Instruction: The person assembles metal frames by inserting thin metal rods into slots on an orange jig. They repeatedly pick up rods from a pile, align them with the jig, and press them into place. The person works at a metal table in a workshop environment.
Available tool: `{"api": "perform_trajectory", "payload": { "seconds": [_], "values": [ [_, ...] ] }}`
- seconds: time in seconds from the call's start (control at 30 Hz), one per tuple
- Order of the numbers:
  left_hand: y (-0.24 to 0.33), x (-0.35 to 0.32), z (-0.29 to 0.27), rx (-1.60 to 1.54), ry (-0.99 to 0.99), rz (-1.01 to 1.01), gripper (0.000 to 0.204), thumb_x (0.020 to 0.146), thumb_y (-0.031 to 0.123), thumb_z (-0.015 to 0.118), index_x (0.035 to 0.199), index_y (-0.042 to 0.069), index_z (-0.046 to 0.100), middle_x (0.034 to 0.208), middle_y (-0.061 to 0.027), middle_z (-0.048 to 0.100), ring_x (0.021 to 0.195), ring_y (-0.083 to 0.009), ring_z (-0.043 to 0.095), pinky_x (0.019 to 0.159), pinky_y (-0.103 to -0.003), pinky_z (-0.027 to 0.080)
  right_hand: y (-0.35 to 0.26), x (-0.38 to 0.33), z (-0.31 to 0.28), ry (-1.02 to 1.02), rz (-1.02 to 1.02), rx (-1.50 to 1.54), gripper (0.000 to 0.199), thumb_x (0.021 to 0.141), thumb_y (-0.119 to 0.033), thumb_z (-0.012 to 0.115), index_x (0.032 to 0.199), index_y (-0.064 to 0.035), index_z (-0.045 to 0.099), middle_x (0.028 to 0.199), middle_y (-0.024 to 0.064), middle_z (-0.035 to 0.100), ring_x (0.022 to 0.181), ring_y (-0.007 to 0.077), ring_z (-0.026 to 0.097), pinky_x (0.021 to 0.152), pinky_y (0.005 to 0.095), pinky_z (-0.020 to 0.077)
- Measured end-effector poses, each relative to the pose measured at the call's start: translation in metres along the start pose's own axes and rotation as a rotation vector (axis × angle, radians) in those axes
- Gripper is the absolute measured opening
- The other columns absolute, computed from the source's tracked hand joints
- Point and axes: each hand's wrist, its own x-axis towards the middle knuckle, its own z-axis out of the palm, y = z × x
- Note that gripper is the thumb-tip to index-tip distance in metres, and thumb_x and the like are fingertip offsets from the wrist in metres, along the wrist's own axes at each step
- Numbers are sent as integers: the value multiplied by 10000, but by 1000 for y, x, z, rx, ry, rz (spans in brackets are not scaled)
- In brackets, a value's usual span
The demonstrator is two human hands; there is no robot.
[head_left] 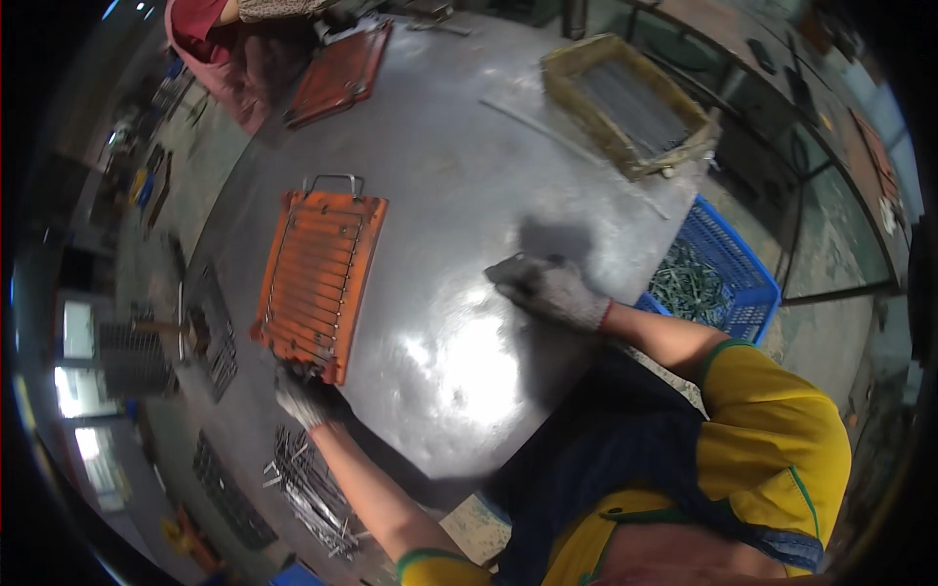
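Head view: a broad grey metal table (440, 166) fills the middle, with bright glare toward six o'clock. Between ten and eleven o'clock, beyond its edge, stands another person (259, 73) in pink and red clothing. At one o'clock a yellowish box (576, 98) holds a mass of thin grey rods (630, 103). At three o'clock, just beyond the table edge, a blue plastic basket (747, 264) contains dark green strips (689, 283). The near orange fixture (376, 234) lies on the table at nine o'clock; a second orange fixture (342, 73) lies at eleven. On the near fixture rests a wire rack (318, 278), its looped handle (337, 177) jutting toward twelve. A heap of metal rods (318, 498) sits at seven. The gloved left hand (305, 393), at eight, touches the near fixture's lower end; whether it grips, I cannot tell. The gloved right hand (552, 290) is near centre, toward three, fingers pointing to nine; blur hides whether it holds anything.
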Motion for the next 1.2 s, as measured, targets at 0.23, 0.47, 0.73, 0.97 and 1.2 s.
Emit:
{"api": "perform_trajectory", "payload": {
  "seconds": [0.23,0.47,0.73,0.97,1.2],
  "values": [
    [-18,-98,8,-115,-113,-8,174,987,203,522,895,55,518,735,10,458,641,-74,410,584,-245,363,30,5,-37,369,-398,38,340,981,-354,467,1184,-132,624,1187,101,626,1097,286,605,848,399,524],
    [-35,-160,-53,34,-117,-24,176,939,184,566,970,12,549,830,-38,503,783,-173,504,673,-366,467,118,49,-199,351,201,-283,511,906,-395,541,1234,-3,563,1055,235,655,983,397,635,857,456,501],
    [-52,-185,-61,61,67,-5,178,921,195,607,969,29,567,777,-41,539,657,-172,527,539,-339,444,173,97,-165,119,362,-690,282,820,-177,593,1030,-37,719,1052,190,698,928,350,692,718,467,556],
    [-41,-144,-102,200,-28,-148,225,890,238,660,926,50,543,751,-61,532,581,-201,516,465,-360,415,164,117,-164,174,553,-597,292,800,-91,623,1075,-84,723,1111,150,696,1011,305,683,793,441,548],
    [-38,-165,-110,177,-82,-28,218,892,247,652,976,82,536,711,-35,510,564,-175,483,476,-376,418,213,101,-203,212,497,-190,300,760,-138,577,995,-2,704,1068,210,677,959,308,688,813,410,542]
  ]
}}
